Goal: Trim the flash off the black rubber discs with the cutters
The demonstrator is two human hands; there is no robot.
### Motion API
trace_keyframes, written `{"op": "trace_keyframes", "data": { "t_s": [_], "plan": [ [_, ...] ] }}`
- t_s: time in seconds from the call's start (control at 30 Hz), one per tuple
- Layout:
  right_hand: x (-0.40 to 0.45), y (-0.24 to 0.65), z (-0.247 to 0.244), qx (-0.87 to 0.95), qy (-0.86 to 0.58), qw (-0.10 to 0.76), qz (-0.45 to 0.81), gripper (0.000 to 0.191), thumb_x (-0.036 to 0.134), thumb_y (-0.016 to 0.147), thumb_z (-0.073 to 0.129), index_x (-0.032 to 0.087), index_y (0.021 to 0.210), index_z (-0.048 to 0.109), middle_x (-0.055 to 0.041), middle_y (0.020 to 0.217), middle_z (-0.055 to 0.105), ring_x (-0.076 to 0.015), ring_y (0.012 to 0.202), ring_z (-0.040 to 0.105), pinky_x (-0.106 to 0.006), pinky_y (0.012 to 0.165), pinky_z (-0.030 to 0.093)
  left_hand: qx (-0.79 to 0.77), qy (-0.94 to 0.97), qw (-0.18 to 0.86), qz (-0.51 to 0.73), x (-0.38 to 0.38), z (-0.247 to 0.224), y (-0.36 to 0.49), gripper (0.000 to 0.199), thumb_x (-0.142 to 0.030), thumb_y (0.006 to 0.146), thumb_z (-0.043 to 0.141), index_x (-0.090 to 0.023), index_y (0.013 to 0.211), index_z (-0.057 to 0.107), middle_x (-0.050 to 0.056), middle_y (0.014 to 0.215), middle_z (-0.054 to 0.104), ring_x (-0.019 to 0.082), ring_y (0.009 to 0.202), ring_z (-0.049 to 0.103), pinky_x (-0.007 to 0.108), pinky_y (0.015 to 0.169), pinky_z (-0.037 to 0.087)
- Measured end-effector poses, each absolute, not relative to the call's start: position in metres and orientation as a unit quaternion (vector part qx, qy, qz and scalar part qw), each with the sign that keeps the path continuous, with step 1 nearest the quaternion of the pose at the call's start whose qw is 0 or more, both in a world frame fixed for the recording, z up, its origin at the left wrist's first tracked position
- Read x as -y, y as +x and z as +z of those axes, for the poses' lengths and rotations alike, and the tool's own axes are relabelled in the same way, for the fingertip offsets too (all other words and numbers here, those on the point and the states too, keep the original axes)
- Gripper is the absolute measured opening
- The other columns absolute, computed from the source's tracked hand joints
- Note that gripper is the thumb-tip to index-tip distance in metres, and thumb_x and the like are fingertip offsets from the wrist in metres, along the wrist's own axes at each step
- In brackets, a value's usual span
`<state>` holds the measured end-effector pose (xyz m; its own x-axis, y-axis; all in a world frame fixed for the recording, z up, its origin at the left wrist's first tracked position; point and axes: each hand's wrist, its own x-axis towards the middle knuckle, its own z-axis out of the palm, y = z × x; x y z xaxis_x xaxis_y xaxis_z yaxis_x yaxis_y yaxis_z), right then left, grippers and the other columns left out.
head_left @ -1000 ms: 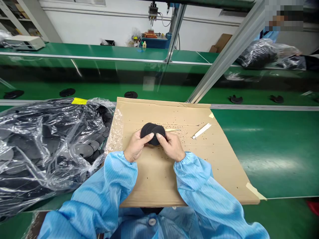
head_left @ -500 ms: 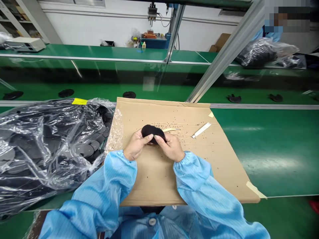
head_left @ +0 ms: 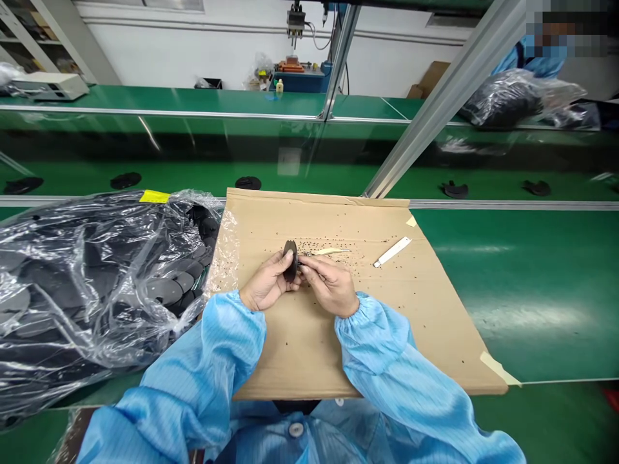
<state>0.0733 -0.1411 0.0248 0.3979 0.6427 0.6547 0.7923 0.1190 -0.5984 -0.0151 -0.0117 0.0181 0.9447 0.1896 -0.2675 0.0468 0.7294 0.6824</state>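
A black round disc (head_left: 290, 261) stands on edge, thin side toward me, above the cardboard sheet (head_left: 290, 361). Its left face is gripped by my left hand (head_left: 268, 280), thumb on the upper part and fingers beneath. My right hand (head_left: 331, 283) is closed in a pinch close to the disc's right face, where a small dark bit shows at the fingertips; what it is stays unclear. Just behind the right hand lies a slim tool with a pale yellow handle (head_left: 329, 251) and thin metal tip. A white-handled, knife-like tool (head_left: 393, 252) rests farther right.
Black crumbs litter the cardboard. On the left sits a big clear plastic bag (head_left: 106, 290) full of black discs. Behind, several black parts (head_left: 248, 183) lie on a green belt. A slanted metal post (head_left: 445, 96) rises at right. Another person's blue sleeve (head_left: 546, 61) shows top right.
The disc has turned from showing its broad black face to standing edge-on. My right hand has shifted from its front edge to beside its right face.
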Motion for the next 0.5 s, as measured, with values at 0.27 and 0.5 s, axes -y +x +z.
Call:
{"op": "trace_keyframes", "data": {
  "t_s": [0.27, 0.5],
  "plan": [
    [0.1408, 0.0731, 0.0223, 0.567, -0.672, 0.451, -0.152, 0.022, 0.018, 0.092, 0.052, 0.021, 0.105, 0.070, -0.0047, 0.090, 0.074, -0.0150, 0.082, 0.069, -0.027, 0.079, 0.058, -0.165, 0.378, 0.910, 0.028, 0.0125, 0.0163, -0.0149, 0.044, -0.048, 0.066, 0.079, -0.014, 0.085, 0.059, 0.001, 0.073, 0.059, 0.010, 0.061, 0.058, 0.023, 0.055, 0.048],
    [0.1408, 0.0730, 0.0261, 0.512, -0.694, 0.503, -0.053, 0.025, 0.030, 0.095, 0.048, 0.019, 0.107, 0.067, -0.0066, 0.089, 0.069, -0.0159, 0.077, 0.064, -0.030, 0.072, 0.054, -0.173, 0.383, 0.882, 0.211, 0.0196, 0.0149, -0.0089, 0.040, -0.034, 0.071, 0.078, -0.018, 0.102, 0.058, 0.001, 0.093, 0.065, 0.010, 0.083, 0.060, 0.022, 0.073, 0.048]
  ]
}}
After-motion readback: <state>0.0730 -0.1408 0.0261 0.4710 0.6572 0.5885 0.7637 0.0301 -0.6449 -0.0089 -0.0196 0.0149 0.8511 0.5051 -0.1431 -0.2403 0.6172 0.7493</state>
